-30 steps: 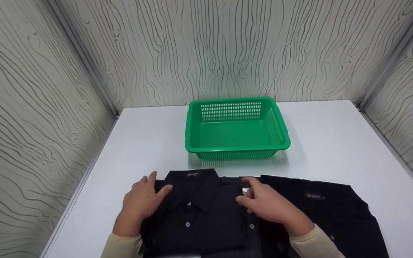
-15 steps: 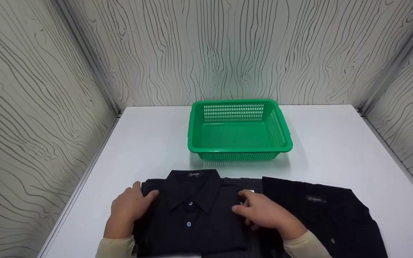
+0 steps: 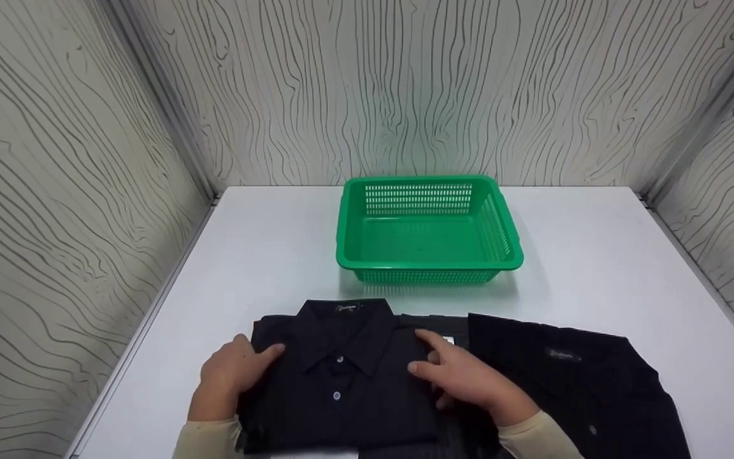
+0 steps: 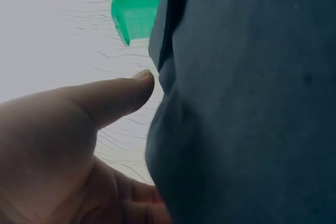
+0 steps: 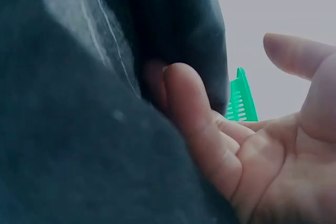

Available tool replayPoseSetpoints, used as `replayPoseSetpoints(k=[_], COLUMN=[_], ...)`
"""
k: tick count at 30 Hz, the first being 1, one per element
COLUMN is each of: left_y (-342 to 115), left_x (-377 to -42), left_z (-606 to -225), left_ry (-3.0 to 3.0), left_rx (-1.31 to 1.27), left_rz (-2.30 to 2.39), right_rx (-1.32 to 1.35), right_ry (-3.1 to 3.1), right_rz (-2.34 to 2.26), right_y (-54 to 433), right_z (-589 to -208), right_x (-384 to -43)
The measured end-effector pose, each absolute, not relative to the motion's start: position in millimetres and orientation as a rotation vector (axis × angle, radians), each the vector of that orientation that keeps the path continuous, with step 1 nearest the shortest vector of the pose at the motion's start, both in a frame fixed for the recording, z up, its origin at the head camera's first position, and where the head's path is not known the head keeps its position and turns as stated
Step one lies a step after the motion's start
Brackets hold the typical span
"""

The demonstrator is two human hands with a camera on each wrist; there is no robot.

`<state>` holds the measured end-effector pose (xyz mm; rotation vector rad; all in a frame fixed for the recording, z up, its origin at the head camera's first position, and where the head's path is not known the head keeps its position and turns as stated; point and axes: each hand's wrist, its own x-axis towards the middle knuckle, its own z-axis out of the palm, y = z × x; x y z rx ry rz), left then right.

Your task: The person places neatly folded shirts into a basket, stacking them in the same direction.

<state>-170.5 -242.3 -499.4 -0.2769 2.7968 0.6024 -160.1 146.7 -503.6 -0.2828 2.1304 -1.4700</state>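
A folded black collared shirt (image 3: 341, 408) with white buttons lies at the front of the table in the head view. At its left edge is my left hand (image 3: 230, 370), thumb extended toward the cloth. The left wrist view shows that thumb (image 4: 115, 95) straight, with the other fingertips partly hidden behind the fabric. My right hand (image 3: 469, 376) is at the right edge. In the right wrist view its fingers (image 5: 189, 103) reach in at the dark cloth while the thumb stands apart. A second black shirt (image 3: 590, 363) lies to the right, partly behind the right forearm.
A green plastic basket (image 3: 431, 265) with slotted walls stands behind the shirts on the white table (image 3: 265, 248). Patterned panels (image 3: 431, 89) enclose the back and sides. Dark striped cloth (image 3: 456, 324) and a small white tag (image 3: 448, 340) show between the shirts.
My left hand has shifted left and down from the shirt's shoulder to its side edge. The right hand has moved slightly left and down along the opposite edge.
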Motion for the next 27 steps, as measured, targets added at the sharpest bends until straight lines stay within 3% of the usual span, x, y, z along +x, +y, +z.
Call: replayPoseSetpoints(k=[11, 27], left_y=[-237, -235], left_x=[-174, -172], left_z=[-508, -512], left_ry=[2.774, 2.732], left_rx=[-0.241, -0.096], left_rz=[0.573, 0.763], right_rx=[-0.232, -0.47], right_ry=[2.034, 2.212], right_rz=[-1.584, -1.481], right_y=[141, 127], right_z=[-508, -521], right_x=[-168, -172])
